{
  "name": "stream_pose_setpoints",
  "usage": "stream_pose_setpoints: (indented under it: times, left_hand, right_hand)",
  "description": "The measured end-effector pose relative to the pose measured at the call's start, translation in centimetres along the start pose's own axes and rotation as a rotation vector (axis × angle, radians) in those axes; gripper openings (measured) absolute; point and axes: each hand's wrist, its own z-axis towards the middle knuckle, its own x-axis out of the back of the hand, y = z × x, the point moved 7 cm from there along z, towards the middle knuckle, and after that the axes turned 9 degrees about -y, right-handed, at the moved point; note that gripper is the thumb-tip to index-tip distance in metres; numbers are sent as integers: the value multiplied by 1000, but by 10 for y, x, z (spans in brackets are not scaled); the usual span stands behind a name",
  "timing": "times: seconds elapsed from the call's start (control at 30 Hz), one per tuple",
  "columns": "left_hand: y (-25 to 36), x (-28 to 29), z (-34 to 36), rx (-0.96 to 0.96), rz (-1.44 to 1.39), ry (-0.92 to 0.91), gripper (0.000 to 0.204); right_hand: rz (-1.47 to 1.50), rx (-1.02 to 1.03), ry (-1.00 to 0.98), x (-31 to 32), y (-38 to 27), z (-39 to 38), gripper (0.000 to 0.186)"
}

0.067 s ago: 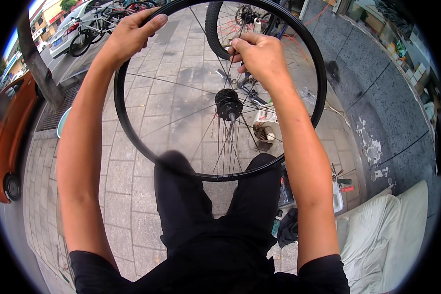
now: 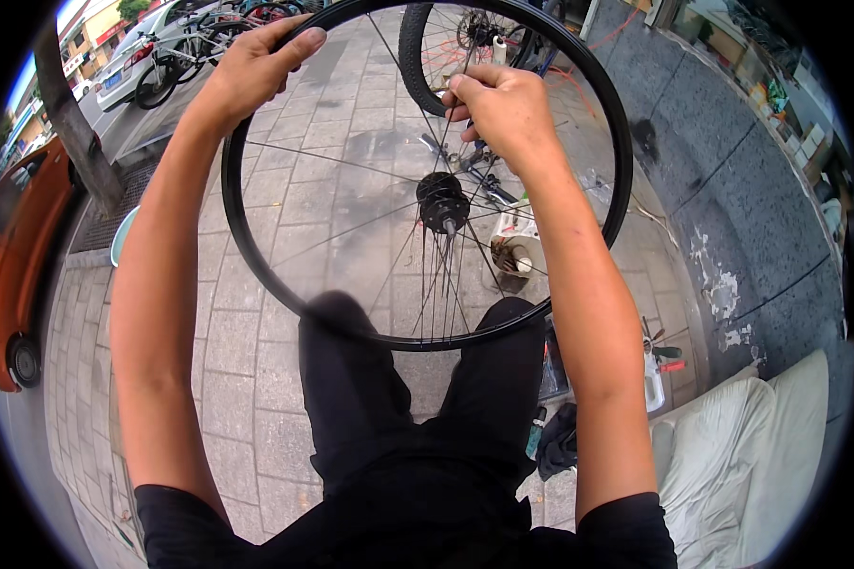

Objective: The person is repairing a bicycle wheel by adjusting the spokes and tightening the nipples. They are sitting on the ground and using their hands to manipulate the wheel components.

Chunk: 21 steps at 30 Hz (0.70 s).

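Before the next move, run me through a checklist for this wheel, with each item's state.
1. Left hand gripping the black rim: ok, at upper left.
2. Right hand pinching one of the spokes: ok, thumb against fingers.
3. Spokes evenly spread: not ok, many bunch below the hub.
4. Rim touching the legs: cannot tell, it overlaps them in view.
5. Spoke tension: cannot tell.

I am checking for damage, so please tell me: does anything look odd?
Two things. The gray wall at right has pale patches that look like peeled surface. Inside the black rim, spokes crowd below the hub but leave wide gaps at left, so the spacing looks uneven.
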Motion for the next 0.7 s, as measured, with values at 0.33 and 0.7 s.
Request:
stream_pose_setpoints:
  times: [0.33,0.7]
  left_hand:
    - [3,1,-5,0,-6,17,58]
    - [6,1,-5,8,6,15,59]
  right_hand:
    - [-4,25,-8,-9,-1,0,25]
    - [-7,60,19,-4,-7,0,25]
